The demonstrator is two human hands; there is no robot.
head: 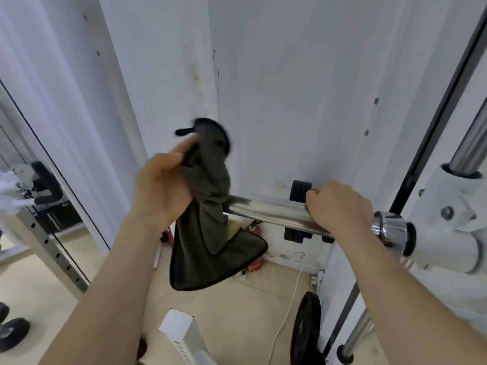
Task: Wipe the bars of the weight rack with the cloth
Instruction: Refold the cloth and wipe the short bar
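Observation:
A shiny steel bar (274,212) juts out level from the white rack fitting (448,233) on the right. My left hand (160,188) grips a dark grey-green cloth (210,233) bunched over the bar's free left end; the cloth hangs down below the bar. My right hand (340,206) is curled over the bar close to its chrome collar (390,227). A black round cap (210,130) shows blurred above the cloth.
A white wall stands right behind the bar. Another chrome bar (471,143) rises at the upper right. A black weight plate (305,330) leans below, near a white cable (287,317). A white perforated post (184,335) stands in front. Red fire extinguishers (254,262) sit on the floor.

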